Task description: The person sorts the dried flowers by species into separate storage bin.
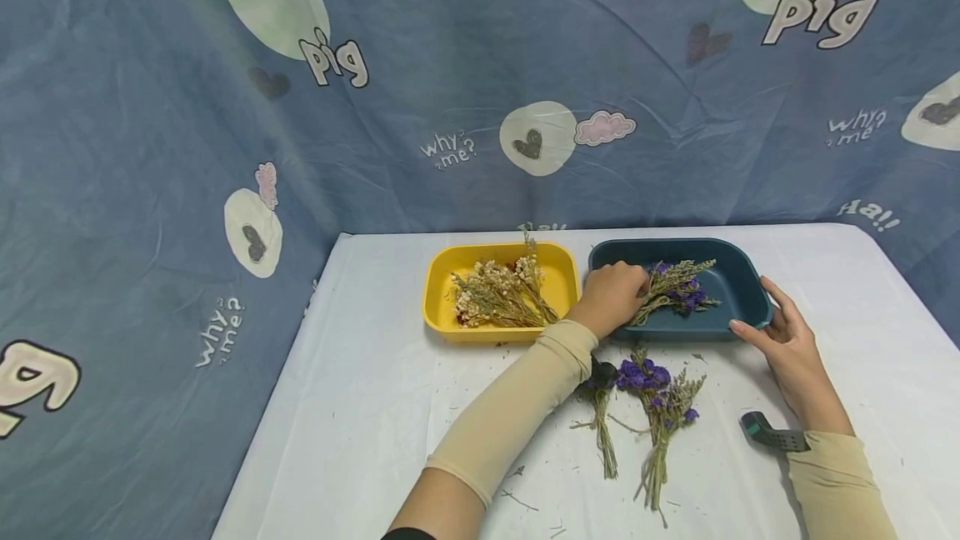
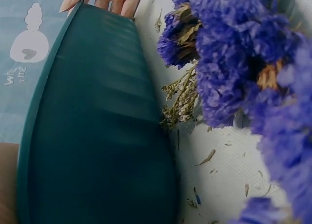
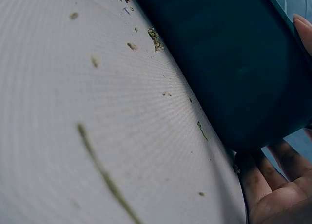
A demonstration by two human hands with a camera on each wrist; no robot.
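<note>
In the head view my left hand (image 1: 611, 294) reaches into the left side of a dark teal tray (image 1: 731, 290), its fingers round the stem end of a dried purple flower bunch (image 1: 678, 286); the fingertips are partly hidden. My right hand (image 1: 791, 352) holds the tray's right end, thumb on the front corner and fingers along the side. The right wrist view shows that hand's fingers (image 3: 278, 177) against the tray wall. On the cloth in front of the tray lie a purple bunch (image 1: 660, 423) and a second bunch (image 1: 603, 419), partly covered by my left forearm.
Left of the teal tray stands a yellow tray (image 1: 437, 290) with cream dried flower bunches (image 1: 498, 294) in it. Stem and petal scraps (image 1: 517, 502) litter the white cloth. A dark strap (image 1: 776, 433) is by my right wrist. Blue printed curtain (image 1: 420, 40) hangs behind.
</note>
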